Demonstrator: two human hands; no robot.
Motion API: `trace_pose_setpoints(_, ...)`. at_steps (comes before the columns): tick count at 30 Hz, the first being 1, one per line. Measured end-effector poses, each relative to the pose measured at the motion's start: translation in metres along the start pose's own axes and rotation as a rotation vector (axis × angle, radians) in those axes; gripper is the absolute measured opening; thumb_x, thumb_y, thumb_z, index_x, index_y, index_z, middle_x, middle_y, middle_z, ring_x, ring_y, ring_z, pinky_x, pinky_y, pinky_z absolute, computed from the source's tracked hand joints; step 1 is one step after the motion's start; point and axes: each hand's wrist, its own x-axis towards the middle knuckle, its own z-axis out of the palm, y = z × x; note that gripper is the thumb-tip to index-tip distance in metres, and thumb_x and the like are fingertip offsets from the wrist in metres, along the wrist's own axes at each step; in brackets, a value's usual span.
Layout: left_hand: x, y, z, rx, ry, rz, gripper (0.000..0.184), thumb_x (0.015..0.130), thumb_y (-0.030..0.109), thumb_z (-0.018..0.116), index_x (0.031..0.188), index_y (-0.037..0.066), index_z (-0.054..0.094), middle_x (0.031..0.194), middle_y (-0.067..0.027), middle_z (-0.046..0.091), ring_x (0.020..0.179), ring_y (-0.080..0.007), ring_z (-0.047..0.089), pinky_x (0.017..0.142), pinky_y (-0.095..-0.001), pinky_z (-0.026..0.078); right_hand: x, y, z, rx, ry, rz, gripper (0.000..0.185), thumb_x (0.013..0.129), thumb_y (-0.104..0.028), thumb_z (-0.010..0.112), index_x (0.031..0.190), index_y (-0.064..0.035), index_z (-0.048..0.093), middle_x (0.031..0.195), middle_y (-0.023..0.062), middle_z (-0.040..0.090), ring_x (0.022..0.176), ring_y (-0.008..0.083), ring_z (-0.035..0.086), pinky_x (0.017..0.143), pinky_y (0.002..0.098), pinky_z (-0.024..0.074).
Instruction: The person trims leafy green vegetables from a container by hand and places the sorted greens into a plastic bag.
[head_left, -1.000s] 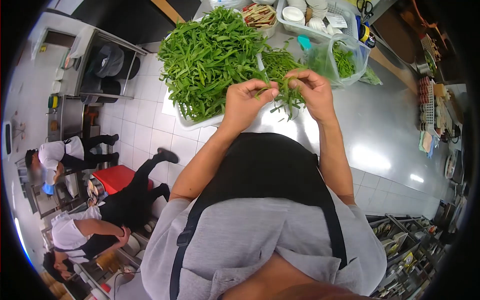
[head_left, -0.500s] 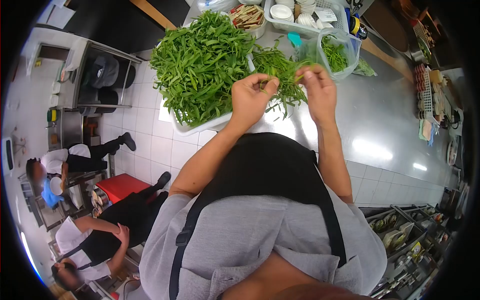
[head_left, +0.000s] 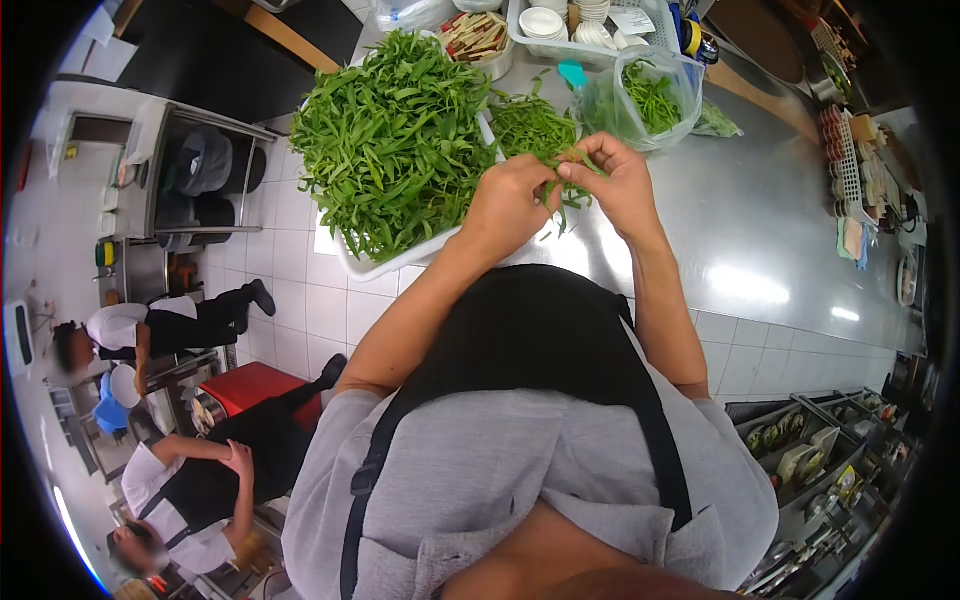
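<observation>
Pinched greens (head_left: 572, 192); label (head_left: 632, 20) illegible

"What covers the floor (head_left: 275, 255)?"
"Pale square tiles (head_left: 318, 268), with a metal rack (head_left: 208, 230) standing at the left."
"And the light?"
"White glare (head_left: 745, 285) spreads across the steel counter (head_left: 760, 200), and a long bright strip (head_left: 76, 528) shines near the lower left edge."

The stems (head_left: 573, 160) in your left hand (head_left: 508, 208) and right hand (head_left: 620, 190) are partly covered by your fingers; you cannot tell where each one ends. Your leaf pile (head_left: 395, 140) hides most of its basket (head_left: 375, 268). The top edge cuts off the cup basket (head_left: 600, 54) beyond your bag (head_left: 690, 105). Two co-workers' faces are blurred, and the goods (head_left: 790, 455) on your lower right are too small to identify.
</observation>
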Motion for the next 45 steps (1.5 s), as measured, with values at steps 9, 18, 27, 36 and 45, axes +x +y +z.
trace_pose_setpoints(9, 0.003, -0.005, 0.000, 0.262, -0.155, -0.075, 0.011, 0.082, 0.015, 0.074, 0.082, 0.005, 0.075, 0.084, -0.0121, 0.068, 0.077, -0.0332, 0.068, 0.071, -0.0430, 0.055, 0.007, -0.034, -0.037, -0.082, 0.471, -0.317, 0.018, 0.086, -0.001, 0.079, 0.099, -0.0023, 0.067, 0.091, 0.0028, 0.071, 0.085, 0.0108, 0.064, 0.079, 0.0253, 0.0515)
trace_pose_setpoints(18, 0.029, -0.017, 0.008, 0.391, -0.235, -0.091, 0.017, 0.083, 0.019, 0.074, 0.086, 0.003, 0.076, 0.087, -0.0174, 0.069, 0.083, -0.0377, 0.069, 0.077, -0.0471, 0.056, 0.055, -0.040, -0.141, -0.977, 0.405, -0.258, 0.029, 0.088, -0.008, 0.074, 0.117, -0.0043, 0.073, 0.113, 0.0131, 0.076, 0.101, 0.0196, 0.074, 0.089, 0.0323, 0.0551)
trace_pose_setpoints(27, -0.018, -0.009, -0.104, -0.001, 0.312, -0.385, 0.018, 0.094, 0.008, 0.075, 0.109, -0.002, 0.076, 0.082, 0.0028, 0.068, 0.069, -0.0027, 0.052, 0.063, -0.0197, 0.044, -0.016, -0.038, -0.097, -0.632, 0.390, -0.166, 0.018, 0.095, -0.011, 0.072, 0.109, -0.0016, 0.076, 0.095, 0.0066, 0.077, 0.084, 0.0120, 0.068, 0.080, 0.0271, 0.0527)
trace_pose_setpoints(36, -0.089, -0.028, -0.135, 0.132, 0.068, -0.586, 0.015, 0.087, 0.005, 0.073, 0.100, -0.004, 0.076, 0.075, -0.0121, 0.071, 0.064, -0.0147, 0.063, 0.061, -0.0293, 0.051, 0.009, -0.016, 0.047, -0.789, -0.314, -0.371, 0.016, 0.088, -0.006, 0.068, 0.102, -0.0017, 0.074, 0.101, 0.0150, 0.072, 0.091, 0.0324, 0.070, 0.080, 0.0387, 0.0553)
trace_pose_setpoints(45, -0.101, -0.014, -0.117, 0.155, 0.102, -0.620, 0.017, 0.092, 0.011, 0.072, 0.100, -0.004, 0.077, 0.075, -0.0111, 0.072, 0.065, -0.0132, 0.063, 0.062, -0.0299, 0.051, 0.035, 0.019, 0.150, -1.163, -0.413, -0.272, 0.019, 0.083, -0.019, 0.073, 0.083, -0.0004, 0.075, 0.076, 0.0222, 0.071, 0.076, 0.0407, 0.072, 0.072, 0.0502, 0.0569)
